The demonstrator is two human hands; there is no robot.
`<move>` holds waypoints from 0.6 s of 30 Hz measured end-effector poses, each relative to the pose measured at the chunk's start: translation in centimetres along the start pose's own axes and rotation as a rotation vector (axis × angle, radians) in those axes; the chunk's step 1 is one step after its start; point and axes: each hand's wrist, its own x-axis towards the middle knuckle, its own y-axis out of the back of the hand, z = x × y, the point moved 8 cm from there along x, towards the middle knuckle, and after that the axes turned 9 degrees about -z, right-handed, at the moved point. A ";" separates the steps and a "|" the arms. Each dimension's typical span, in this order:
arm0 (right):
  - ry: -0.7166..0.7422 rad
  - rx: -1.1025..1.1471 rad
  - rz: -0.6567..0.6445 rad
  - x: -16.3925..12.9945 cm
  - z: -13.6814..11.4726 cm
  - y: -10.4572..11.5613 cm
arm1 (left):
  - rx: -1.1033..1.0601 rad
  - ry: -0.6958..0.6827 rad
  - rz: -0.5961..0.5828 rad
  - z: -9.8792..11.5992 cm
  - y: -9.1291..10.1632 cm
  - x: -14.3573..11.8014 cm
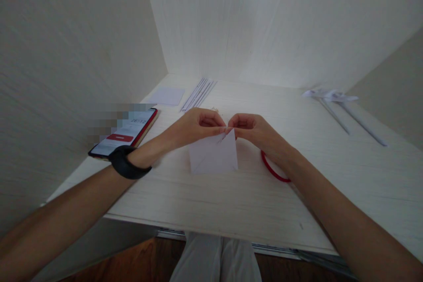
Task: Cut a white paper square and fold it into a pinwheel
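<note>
Left hand (201, 127) and right hand (253, 128) each pinch the white paper (213, 156) near one corner, grip closed — light, even pressure should avoid stray creases.

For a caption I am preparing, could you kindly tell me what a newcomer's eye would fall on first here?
Likely the left hand and right hand, meeting mid-picture and pinching the top of a white sheet. Next may come the lit phone on the left side of the desk. Two pale sticks, with folded white paper at their far ends, lie at the right.
</note>
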 end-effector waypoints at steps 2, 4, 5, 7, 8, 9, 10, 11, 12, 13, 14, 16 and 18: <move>0.001 -0.006 0.010 0.0 0.0 0.1 | -0.011 0.011 -0.012 -0.1 -0.1 0.0; -0.006 -0.016 0.016 0.0 0.0 0.1 | -0.020 0.022 -0.014 -0.1 -0.1 0.0; -0.010 -0.019 0.016 -0.1 0.1 0.1 | -0.025 0.029 -0.014 -0.1 -0.1 -0.1; -0.014 -0.021 0.011 -0.1 0.1 0.1 | -0.035 0.051 -0.016 -0.2 -0.1 -0.1; -0.012 -0.018 0.006 -0.1 0.2 0.1 | -0.041 0.063 -0.015 -0.3 -0.1 -0.1; -0.009 -0.014 0.001 -0.2 0.2 0.1 | -0.050 0.073 -0.016 -0.3 0.0 -0.1; -0.005 -0.012 -0.001 -0.2 0.2 0.1 | -0.062 0.079 -0.018 -0.4 0.0 -0.1; -0.002 -0.010 -0.002 -0.2 0.2 0.1 | -0.075 0.081 -0.021 -0.4 0.0 -0.1; 0.001 -0.009 -0.004 -0.2 0.3 0.1 | -0.088 0.082 -0.021 -0.4 0.0 -0.1; 0.003 -0.007 -0.007 -0.2 0.3 0.0 | -0.099 0.084 -0.022 -0.4 0.0 -0.1; 0.004 -0.006 -0.014 -0.2 0.3 0.0 | -0.105 0.090 -0.022 -0.4 -0.1 0.0; 0.012 -0.003 -0.027 -0.1 0.2 -0.1 | -0.106 0.104 -0.015 -0.4 -0.1 0.0; 0.021 -0.005 -0.032 -0.1 0.2 -0.2 | -0.107 0.109 -0.010 -0.4 -0.1 0.0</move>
